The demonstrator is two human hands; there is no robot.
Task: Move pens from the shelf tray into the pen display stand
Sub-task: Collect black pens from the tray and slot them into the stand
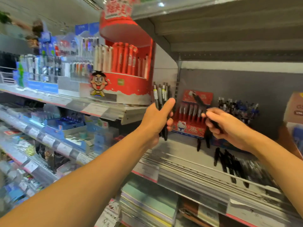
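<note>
My left hand [157,122] grips a bundle of black pens [161,94], held upright in front of the shelf, thumb raised. My right hand [224,125] pinches a single black pen [199,101] that slants up to the left. That pen's tip hangs in front of a small red pen display stand [191,126] with a cartoon cat print and a row of pens in it. Several loose black pens [229,163] lie on the grey shelf [177,151] below my right hand.
A tall round red pen display [129,82] stands on the upper shelf to the left. More dark and blue pens [239,107] stand at the back right, beside a cardboard box [293,110]. Stacked paper pads [147,203] fill the shelf below.
</note>
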